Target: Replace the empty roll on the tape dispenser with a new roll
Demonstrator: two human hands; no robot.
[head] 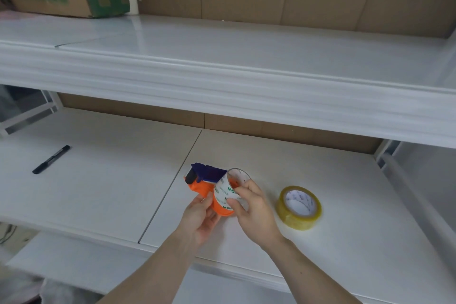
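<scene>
Gripping the orange plastic tape dispenser (201, 186), left hand (201, 215) steadies it — right hand (254, 210) pinches the bare cardboard core (228, 191); a glossy yellowish roll (299, 207) lies nearby.

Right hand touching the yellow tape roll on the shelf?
Apart. Head view shows bare shelf between the right hand and the yellow tape roll; that hand holds the empty core.

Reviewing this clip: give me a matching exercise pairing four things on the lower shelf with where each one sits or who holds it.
Things:
1. black marker
2. new tape roll
3. empty core
4. orange dispenser

States:
A. pinched by the right hand
B. lying alone, far left
C. steadied by the left hand
D. on its side, right of both hands

Pairs: 1-B, 2-D, 3-A, 4-C
</scene>
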